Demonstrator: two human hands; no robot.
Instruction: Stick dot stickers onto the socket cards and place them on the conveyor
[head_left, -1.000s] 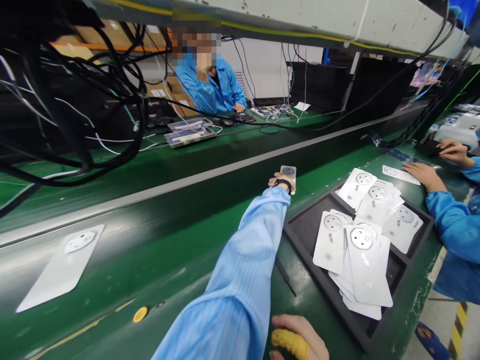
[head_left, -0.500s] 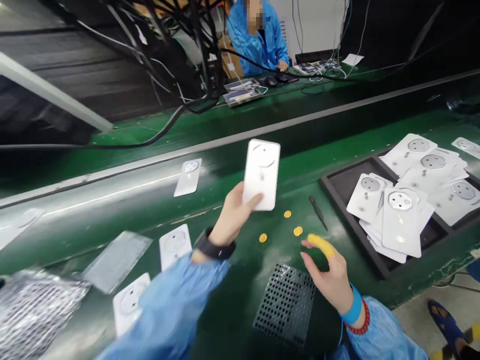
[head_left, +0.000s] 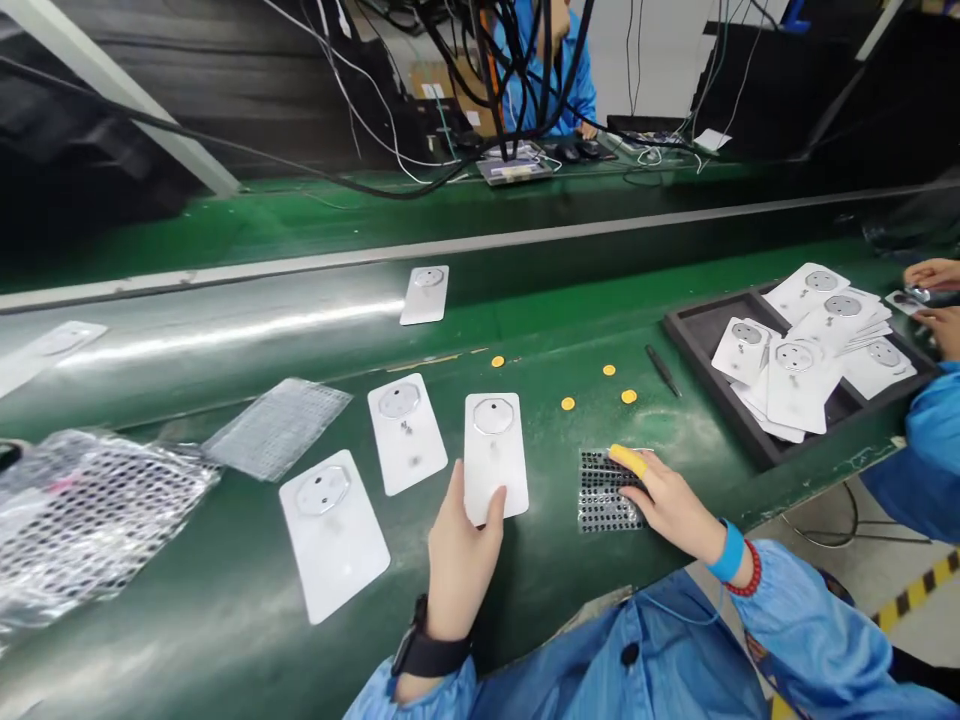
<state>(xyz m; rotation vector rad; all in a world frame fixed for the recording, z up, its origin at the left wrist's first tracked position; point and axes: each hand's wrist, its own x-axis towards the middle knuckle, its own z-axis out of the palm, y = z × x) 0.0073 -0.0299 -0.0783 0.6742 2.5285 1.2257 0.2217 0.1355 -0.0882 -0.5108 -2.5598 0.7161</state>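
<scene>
My left hand (head_left: 461, 565), with a black watch on the wrist, is shut on the lower edge of a white socket plate (head_left: 495, 457) lying on the green belt. Two more white plates (head_left: 334, 535) (head_left: 405, 435) lie just to its left, apart from it. My right hand (head_left: 671, 503), with a yellow finger cot, blue wristband and red beads, presses its fingers onto a black perforated sheet (head_left: 604, 490). Several small yellow discs (head_left: 568, 404) lie beyond that hand, not touching it.
A black tray (head_left: 697, 340) of stacked white plates stands at the right, beside a slim black tool (head_left: 662, 370). A co-worker's hands (head_left: 934, 285) hold a small item at the far right. Plastic mesh bags (head_left: 90, 520) lie at the left; cables hang beyond the belt.
My left hand has lowered the plate from the air onto the belt. My right hand has moved down onto the perforated sheet, which now sits nearer the yellow discs. The view has tilted down.
</scene>
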